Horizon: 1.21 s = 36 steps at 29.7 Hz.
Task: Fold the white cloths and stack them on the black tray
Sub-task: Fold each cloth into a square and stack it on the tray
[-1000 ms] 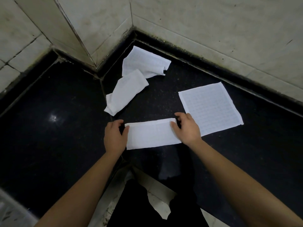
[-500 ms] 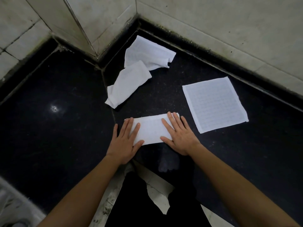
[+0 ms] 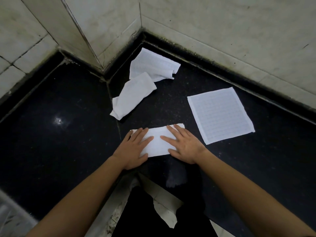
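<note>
On the black tabletop (image 3: pixel 68 151) our left hand (image 3: pixel 135 147) and right hand (image 3: pixel 184 146), pinching before, now press flat, straight-fingered, on the folded cloth (image 3: pixel 158 144), likely setting its crease.

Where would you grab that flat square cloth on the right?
Probably its near-left corner, pinched from the person's side by the right hand. The flat square cloth lies spread on the black surface, so only edges and corners can be lifted, and that corner lies nearest.

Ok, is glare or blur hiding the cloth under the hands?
Head view: no; the folded cloth is evenly lit and sharp. One small glare spot sits on the black surface, left of the left hand. Wide-angle bends the wall edges.
</note>
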Each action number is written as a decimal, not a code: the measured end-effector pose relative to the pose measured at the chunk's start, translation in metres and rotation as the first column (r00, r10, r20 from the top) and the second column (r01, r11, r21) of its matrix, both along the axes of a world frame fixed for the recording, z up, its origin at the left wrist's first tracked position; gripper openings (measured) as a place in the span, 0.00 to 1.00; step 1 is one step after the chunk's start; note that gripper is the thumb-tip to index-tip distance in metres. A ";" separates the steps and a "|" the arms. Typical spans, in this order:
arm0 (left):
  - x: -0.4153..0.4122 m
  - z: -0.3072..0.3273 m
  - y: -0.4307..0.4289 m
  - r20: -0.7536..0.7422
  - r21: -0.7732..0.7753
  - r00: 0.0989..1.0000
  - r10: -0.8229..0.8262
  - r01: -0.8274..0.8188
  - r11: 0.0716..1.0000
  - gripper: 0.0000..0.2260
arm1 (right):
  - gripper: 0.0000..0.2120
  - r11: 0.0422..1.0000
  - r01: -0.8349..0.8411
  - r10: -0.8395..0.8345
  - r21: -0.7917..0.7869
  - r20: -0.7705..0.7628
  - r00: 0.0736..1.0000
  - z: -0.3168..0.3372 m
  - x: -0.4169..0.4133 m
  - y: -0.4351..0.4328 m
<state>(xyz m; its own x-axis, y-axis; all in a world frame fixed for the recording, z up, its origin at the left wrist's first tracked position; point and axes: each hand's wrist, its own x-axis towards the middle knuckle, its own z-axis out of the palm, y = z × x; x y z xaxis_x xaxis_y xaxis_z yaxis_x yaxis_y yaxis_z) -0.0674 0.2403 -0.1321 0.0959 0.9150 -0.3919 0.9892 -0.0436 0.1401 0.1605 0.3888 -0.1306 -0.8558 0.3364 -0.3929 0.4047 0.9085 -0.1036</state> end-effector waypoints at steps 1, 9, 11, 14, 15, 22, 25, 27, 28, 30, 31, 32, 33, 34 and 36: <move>-0.002 -0.004 -0.004 -0.002 0.022 1.000 -0.011 0.011 1.000 0.32 | 0.30 1.000 -0.001 0.001 0.008 -0.006 1.000 -0.003 0.002 0.000; 0.002 0.006 0.002 0.025 0.000 0.999 0.030 -0.030 1.000 0.31 | 0.30 0.947 0.283 -0.312 -0.154 -0.219 0.924 0.007 0.012 -0.027; 0.006 0.013 0.011 0.105 0.151 0.986 0.132 -0.147 0.977 0.29 | 0.28 0.836 0.499 -0.548 -0.227 -0.297 0.782 0.010 0.020 -0.040; 0.016 0.017 0.048 0.168 0.314 0.980 0.109 -0.158 0.936 0.23 | 0.25 0.582 0.754 -0.813 -0.306 -0.214 0.541 0.016 0.028 -0.050; 0.023 0.018 0.065 0.176 0.310 0.982 0.068 -0.121 0.943 0.22 | 0.25 0.501 0.803 -0.865 -0.322 -0.156 0.477 0.017 0.030 -0.050; 0.058 0.027 0.145 -0.050 0.046 0.959 -0.280 0.282 0.958 0.35 | 0.15 0.383 0.868 -0.922 -0.316 -0.074 0.380 0.016 0.024 -0.048; 0.067 0.029 0.157 -0.172 -0.009 0.881 -0.441 0.446 0.895 0.32 | 0.12 0.251 0.905 -0.964 -0.345 -0.001 0.267 0.016 0.024 -0.045; 0.072 0.030 0.161 -0.219 0.005 0.844 -0.490 0.503 0.864 0.30 | 0.09 0.198 0.924 -0.975 -0.327 0.030 0.220 0.019 0.026 -0.041; 0.073 0.030 0.163 -0.229 0.021 0.832 -0.505 0.522 0.852 0.28 | 0.08 0.188 0.928 -0.975 -0.322 0.048 0.215 0.020 0.028 -0.039; 0.075 0.029 0.163 -0.221 0.062 0.820 -0.527 0.551 0.832 0.24 | 0.08 0.193 0.923 -0.968 -0.332 0.090 0.235 0.022 0.030 -0.038; 0.076 0.028 0.162 -0.202 0.078 0.824 -0.529 0.552 0.830 0.21 | 0.08 0.185 0.916 -0.966 -0.356 0.105 0.235 0.023 0.031 -0.037; 0.077 0.029 0.160 -0.178 0.086 0.836 -0.519 0.538 0.838 0.17 | 0.06 0.166 0.904 -0.967 -0.394 0.114 0.227 0.024 0.033 -0.036; 0.077 0.031 0.158 -0.148 0.091 0.861 -0.487 0.503 0.860 0.13 | 0.05 0.144 0.885 -0.971 -0.443 0.112 0.214 0.024 0.035 -0.035; 0.076 0.034 0.156 -0.110 0.095 0.894 -0.435 0.445 0.891 0.09 | 0.05 0.125 0.860 -0.975 -0.494 0.101 0.200 0.024 0.037 -0.033; 0.072 0.043 0.150 -0.006 0.115 0.961 -0.278 0.277 0.954 0.07 | 0.04 0.081 0.799 -0.984 -0.596 0.079 0.159 0.027 0.040 -0.026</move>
